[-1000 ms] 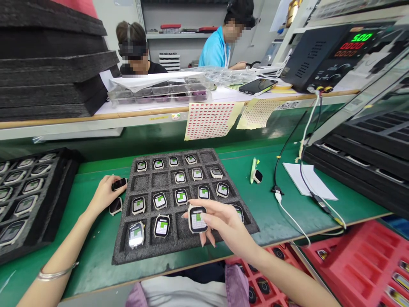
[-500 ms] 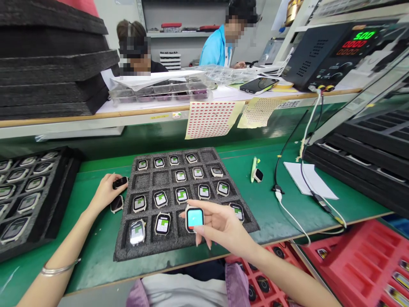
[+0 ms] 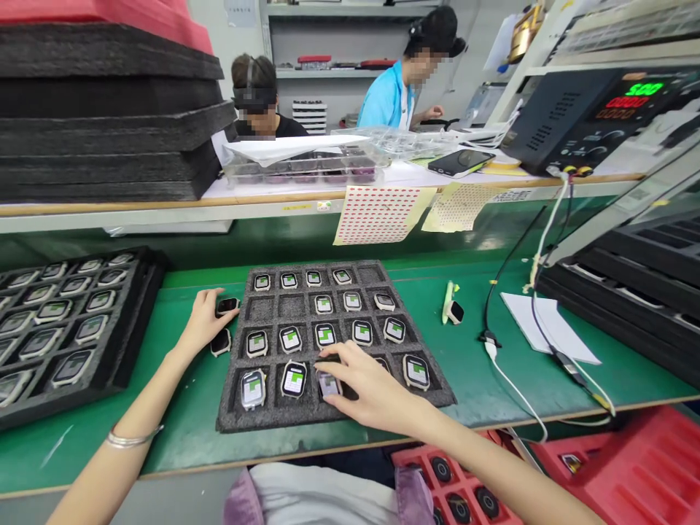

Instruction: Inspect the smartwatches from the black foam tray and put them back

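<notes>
Head view: right hand (image 3: 377, 394) pinches a tray watch (image 3: 329, 383), left hand (image 3: 202, 325) grips a dark watch (image 3: 227, 305); meter (image 3: 593, 117) reads 500.

A foam tray (image 3: 273, 421) of watches (image 3: 325, 334) sits mid-surface (image 3: 470, 364) by the front edge. A second tray (image 3: 131, 343) lies at the left edge; a loose watch (image 3: 455, 312), cable (image 3: 491, 348) and paper (image 3: 517, 306) lie right.

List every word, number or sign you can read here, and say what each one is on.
"500" in green digits, on the power supply display.
"0000" in red digits below it, somewhat blurred.
Orange row under that: too blurred to read.
Printed strip on the shelf edge: too small.
Screens of the watches in the tray: too small.
</notes>
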### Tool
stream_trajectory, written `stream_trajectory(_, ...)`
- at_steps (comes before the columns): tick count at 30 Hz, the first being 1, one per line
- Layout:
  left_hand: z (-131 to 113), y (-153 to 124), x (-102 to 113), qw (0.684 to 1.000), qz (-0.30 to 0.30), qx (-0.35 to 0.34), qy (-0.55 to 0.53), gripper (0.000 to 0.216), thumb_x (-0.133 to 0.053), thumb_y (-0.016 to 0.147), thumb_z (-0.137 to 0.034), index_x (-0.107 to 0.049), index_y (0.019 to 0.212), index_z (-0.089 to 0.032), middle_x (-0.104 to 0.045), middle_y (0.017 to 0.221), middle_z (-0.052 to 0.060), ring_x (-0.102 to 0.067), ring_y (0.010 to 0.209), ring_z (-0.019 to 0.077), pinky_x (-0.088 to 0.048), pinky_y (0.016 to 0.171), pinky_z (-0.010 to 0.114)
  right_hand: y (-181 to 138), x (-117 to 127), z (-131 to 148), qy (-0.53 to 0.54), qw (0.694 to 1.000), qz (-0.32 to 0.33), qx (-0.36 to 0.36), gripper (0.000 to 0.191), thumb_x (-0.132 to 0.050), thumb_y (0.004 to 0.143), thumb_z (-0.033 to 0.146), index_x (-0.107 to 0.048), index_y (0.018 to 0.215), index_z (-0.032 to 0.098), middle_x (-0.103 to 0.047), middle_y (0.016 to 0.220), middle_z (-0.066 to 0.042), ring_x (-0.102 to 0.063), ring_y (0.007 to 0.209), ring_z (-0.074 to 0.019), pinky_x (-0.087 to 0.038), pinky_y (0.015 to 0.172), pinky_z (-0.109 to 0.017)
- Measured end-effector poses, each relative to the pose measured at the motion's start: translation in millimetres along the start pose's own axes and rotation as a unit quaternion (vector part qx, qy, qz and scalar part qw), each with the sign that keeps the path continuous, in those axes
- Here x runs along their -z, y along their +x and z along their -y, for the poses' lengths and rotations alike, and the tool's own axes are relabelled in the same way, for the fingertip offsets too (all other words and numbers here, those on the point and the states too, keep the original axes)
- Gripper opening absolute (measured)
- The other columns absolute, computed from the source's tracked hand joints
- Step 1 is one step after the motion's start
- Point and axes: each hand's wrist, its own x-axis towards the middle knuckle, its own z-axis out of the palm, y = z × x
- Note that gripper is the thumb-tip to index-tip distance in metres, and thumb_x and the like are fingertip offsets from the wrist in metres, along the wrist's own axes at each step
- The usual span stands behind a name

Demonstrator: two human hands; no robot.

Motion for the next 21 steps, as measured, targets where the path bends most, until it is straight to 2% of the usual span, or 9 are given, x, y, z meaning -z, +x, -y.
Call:
stream_trajectory(3, -34, -18, 17, 1.0, -0.03, -0.006, -0.001, 0.05, -0.054, 0.081, -0.05, -0.048, 0.117, -0.015, -0.049, 0.109, 0.013, -0.048, 0.113, 0.0326, -0.039, 0.099, 0.048, 3, 7, 1, -0.104, 0.994, 0.017, 0.02, 0.036, -0.062, 0.084, 0.026, -0.058, 0.12, 0.018, -0.05, 0.125, -0.014, -0.046, 0.114, -0.0301, -0.04, 0.096, -0.047)
stream_trajectory(6, -68, -66, 39, 1.0, -0.006, 0.001, -0.015, 0.044, -0.05, 0.085, -0.048, -0.045, 0.12, -0.021, -0.05, 0.113, 0.01, -0.051, 0.111, 0.0286, -0.042, 0.097, 0.044, -8, 26, -14, -0.138, 0.99, -0.027, -0.003, 0.041, -0.056, 0.088, 0.04, -0.054, 0.125, 0.023, -0.05, 0.126, -0.012, -0.047, 0.116, -0.0289, -0.04, 0.098, -0.047)
stream_trajectory(10, -97, -146, 50, 0.984, 0.065, 0.154, -0.065, 0.038, -0.048, 0.085, -0.052, -0.05, 0.107, -0.021, -0.056, 0.097, 0.009, -0.06, 0.089, 0.0271, -0.049, 0.082, 0.042, -35, 54, -81, -0.159, 0.959, -0.178, -0.155, 0.046, -0.043, 0.089, 0.049, -0.055, 0.121, 0.018, -0.058, 0.118, -0.015, -0.052, 0.113, -0.0323, -0.038, 0.099, -0.051)
stream_trajectory(12, -108, -170, 44, 0.964, 0.114, 0.2, -0.132, 0.04, -0.046, 0.086, -0.052, -0.052, 0.109, -0.02, -0.058, 0.093, 0.008, -0.062, 0.08, 0.0237, -0.05, 0.078, 0.039, -40, 62, -119, -0.104, 0.938, -0.199, -0.264, 0.055, -0.045, 0.08, 0.057, -0.06, 0.112, 0.014, -0.065, 0.104, -0.017, -0.061, 0.099, -0.0357, -0.047, 0.088, -0.052)
stream_trajectory(13, -113, -175, 39, 0.957, 0.12, 0.207, -0.166, 0.041, -0.044, 0.087, -0.051, -0.052, 0.112, -0.02, -0.057, 0.093, 0.007, -0.062, 0.078, 0.0221, -0.051, 0.078, 0.038, -39, 64, -135, -0.05, 0.935, -0.18, -0.301, 0.057, -0.047, 0.075, 0.059, -0.061, 0.107, 0.013, -0.068, 0.099, -0.017, -0.064, 0.093, -0.0362, -0.051, 0.083, -0.05)
stream_trajectory(15, -121, -173, 32, 0.942, 0.087, 0.238, -0.219, 0.043, -0.041, 0.088, -0.052, -0.054, 0.112, -0.02, -0.057, 0.093, 0.006, -0.061, 0.079, 0.0207, -0.05, 0.079, 0.036, -33, 66, -154, 0.058, 0.932, -0.154, -0.323, 0.052, -0.051, 0.071, 0.059, -0.065, 0.097, 0.016, -0.07, 0.1, -0.015, -0.064, 0.096, -0.0354, -0.053, 0.084, -0.044)
stream_trajectory(17, -128, -163, 29, 0.908, 0.073, 0.302, -0.28, 0.05, -0.035, 0.087, -0.058, -0.058, 0.104, -0.017, -0.057, 0.083, 0.005, -0.058, 0.063, 0.0179, -0.051, 0.063, 0.033, -28, 67, -161, 0.149, 0.913, -0.147, -0.351, 0.048, -0.052, 0.071, 0.059, -0.067, 0.092, 0.017, -0.07, 0.103, -0.014, -0.064, 0.1, -0.035, -0.054, 0.085, -0.041)
stream_trajectory(19, -135, -153, 31, 0.871, 0.068, 0.357, -0.331, 0.057, -0.029, 0.086, -0.063, -0.059, 0.099, -0.016, -0.056, 0.072, 0.002, -0.048, 0.045, 0.0138, -0.046, 0.047, 0.03, -29, 69, -162, 0.181, 0.887, -0.184, -0.383, 0.046, -0.053, 0.07, 0.057, -0.067, 0.09, 0.018, -0.068, 0.11, -0.015, -0.061, 0.105, -0.0361, -0.052, 0.089, -0.043)
stream_trajectory(21, -144, -148, 39, 0.853, 0.04, 0.361, -0.375, 0.055, -0.034, 0.084, -0.065, -0.06, 0.095, -0.017, -0.058, 0.073, 0.002, -0.048, 0.046, 0.0136, -0.046, 0.047, 0.029, -38, 75, -163, 0.14, 0.886, -0.252, -0.364, 0.044, -0.052, 0.069, 0.056, -0.067, 0.091, 0.021, -0.064, 0.117, -0.014, -0.056, 0.113, -0.0372, -0.048, 0.096, -0.046)
